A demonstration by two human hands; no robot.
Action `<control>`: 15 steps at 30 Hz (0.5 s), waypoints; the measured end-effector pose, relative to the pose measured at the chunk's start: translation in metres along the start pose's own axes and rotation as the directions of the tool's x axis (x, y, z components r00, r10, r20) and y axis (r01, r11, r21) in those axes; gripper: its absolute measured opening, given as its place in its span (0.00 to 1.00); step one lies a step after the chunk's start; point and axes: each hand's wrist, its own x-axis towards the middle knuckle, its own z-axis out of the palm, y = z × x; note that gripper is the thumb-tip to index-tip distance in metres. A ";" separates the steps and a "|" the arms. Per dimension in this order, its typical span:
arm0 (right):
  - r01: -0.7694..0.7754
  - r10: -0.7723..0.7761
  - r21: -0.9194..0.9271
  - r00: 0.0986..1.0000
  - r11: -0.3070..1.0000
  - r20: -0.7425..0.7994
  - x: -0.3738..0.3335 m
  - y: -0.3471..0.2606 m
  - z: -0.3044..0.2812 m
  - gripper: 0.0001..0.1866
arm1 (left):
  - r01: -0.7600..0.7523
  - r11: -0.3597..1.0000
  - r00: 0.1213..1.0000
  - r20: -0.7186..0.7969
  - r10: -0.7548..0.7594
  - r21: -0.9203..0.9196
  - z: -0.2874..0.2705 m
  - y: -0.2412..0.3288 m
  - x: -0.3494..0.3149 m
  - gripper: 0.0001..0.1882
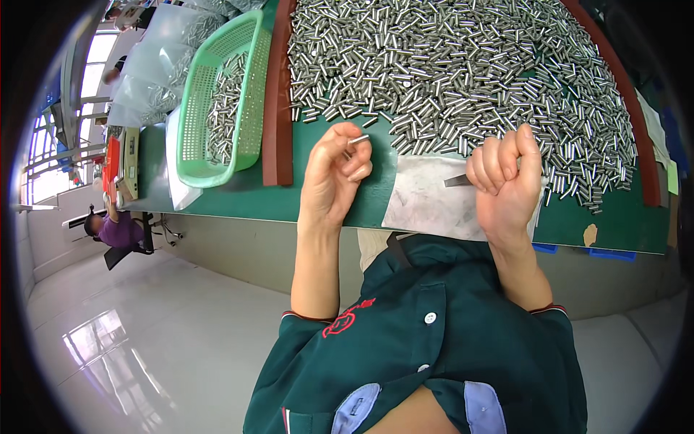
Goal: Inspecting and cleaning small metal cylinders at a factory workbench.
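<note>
My left hand [332, 173] is raised over the near edge of the green table [370, 189], its fingers curled. A small shiny metal pin [358, 139] is pinched between its thumb and fingertips. To the right, my right hand [512, 177] is closed in a fist with the thumb on top. From that fist a flat grey metal blade [456, 181] sticks out to the left; the rest of it is hidden by my fingers. A smudged white cloth [419, 197] lies under the blade and reaches the table edge. Beyond both hands spreads a thick layer of loose metal pins [441, 69].
Reddish-brown rails [277, 108] border the pins left and right. A green plastic basket [189, 137] with more pins stands at the left, near clear bags [144, 76] of parts. A person in purple [121, 230] sits farther left. Blue bins [611, 254] show below the table's right edge.
</note>
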 end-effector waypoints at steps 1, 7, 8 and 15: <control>0.000 0.000 0.000 1.000 1.000 0.003 0.000 0.000 0.000 0.24 | 0.007 1.000 1.000 -0.023 -0.006 0.030 -0.003 -0.002 0.000 0.03; 0.003 -0.003 0.008 1.000 1.000 0.020 0.001 0.001 0.001 0.24 | -0.052 0.944 0.998 -0.009 0.058 0.325 0.002 -0.007 -0.003 0.06; 0.004 -0.004 0.004 1.000 1.000 0.014 0.001 0.001 0.001 0.24 | -0.044 0.924 0.998 -0.015 0.054 0.380 0.003 -0.007 -0.002 0.07; 0.002 -0.001 -0.009 1.000 1.000 0.022 0.001 0.001 0.001 0.23 | -0.043 0.933 0.999 0.033 0.033 0.358 0.001 -0.007 -0.002 0.10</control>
